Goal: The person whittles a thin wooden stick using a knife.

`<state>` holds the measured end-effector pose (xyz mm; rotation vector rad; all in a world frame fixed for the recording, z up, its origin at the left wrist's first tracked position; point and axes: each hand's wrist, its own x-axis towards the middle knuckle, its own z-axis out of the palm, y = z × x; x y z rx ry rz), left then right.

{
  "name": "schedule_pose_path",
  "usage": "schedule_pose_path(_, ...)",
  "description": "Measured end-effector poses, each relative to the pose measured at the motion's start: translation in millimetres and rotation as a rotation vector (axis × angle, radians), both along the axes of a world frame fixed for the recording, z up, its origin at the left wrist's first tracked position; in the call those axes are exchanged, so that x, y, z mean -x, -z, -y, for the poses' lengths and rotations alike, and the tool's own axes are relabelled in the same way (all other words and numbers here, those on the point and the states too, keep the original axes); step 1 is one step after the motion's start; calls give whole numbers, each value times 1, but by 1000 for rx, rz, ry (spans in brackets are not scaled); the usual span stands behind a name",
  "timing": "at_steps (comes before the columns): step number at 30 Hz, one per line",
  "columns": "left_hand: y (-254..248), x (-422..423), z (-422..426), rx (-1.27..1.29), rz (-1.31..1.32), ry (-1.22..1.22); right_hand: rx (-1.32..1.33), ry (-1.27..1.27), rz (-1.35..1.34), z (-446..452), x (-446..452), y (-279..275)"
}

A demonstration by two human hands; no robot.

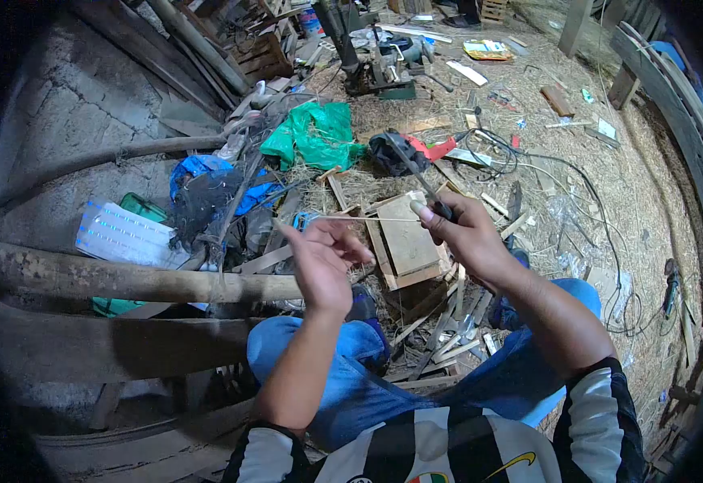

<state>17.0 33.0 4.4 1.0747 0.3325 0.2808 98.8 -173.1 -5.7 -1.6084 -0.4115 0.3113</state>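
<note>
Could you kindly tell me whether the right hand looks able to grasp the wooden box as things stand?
Probably not without freeing itself first: the right hand is closed around the knife. Otherwise, the wooden box in front looks fairly open to reach.

Straw floor (645, 209) brightly lit; lower left dim; wide-angle bowing, black vignetted corners.

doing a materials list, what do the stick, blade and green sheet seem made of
Stick: probably wood or bamboo, unfinished; pale and matt.
Blade: likely steel, dull finish; grey, long and thin.
Green sheet: apparently thin plastic, slightly glossy; crumpled, with bright creases.
</note>
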Motion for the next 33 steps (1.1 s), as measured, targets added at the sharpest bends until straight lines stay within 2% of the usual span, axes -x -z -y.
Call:
schedule_pose_path(1,-11,-1,-1,93,19,-4,2,5,0,4,-4,-2)
schedule_pose_path(4,-13,-1,-23,156,-118,149,203,-153,38,17,-13,-22)
schedule_pose_path(6,-12,1,-29,54,-98,396,180,-149,11,20,-17,-21)
schedule_pose_path(9,-21,4,-23,-9,-202,536,125,-143,36,22,-22,-19)
schedule_pose_path(11,-27,5,-14,-45,-175,610,53,-137,-31,21,-23,-19)
schedule_pose_path(14,-29,9,-4,-101,-260,773,143,-155,15,20,-21,-24)
schedule_pose_path(15,-27,10,-3,-100,-260,773,144,-155,15,17,-20,-21)
schedule_pose_path(17,-25,12,-1,-102,-280,775,30,-14,294,10,-17,-11)
schedule_pose_path(18,-24,12,0,-103,-278,773,29,-17,296,11,-14,-15)
schedule_pose_path(20,-23,12,2,-123,-230,581,232,95,481,17,-8,-31)
schedule_pose_path(21,-24,11,3,-125,-226,573,228,89,487,18,-4,-36)
schedule_pose_path(23,-28,12,4,-86,-204,483,422,-24,672,19,5,-41)
schedule_pose_path(24,-26,12,0,-99,-149,519,440,-38,764,18,8,-36)
schedule_pose_path(27,-26,13,5,-78,-120,449,549,-86,832,14,16,-37)
schedule_pose_path(33,-21,15,9,-169,-84,400,553,-63,859,14,13,-35)
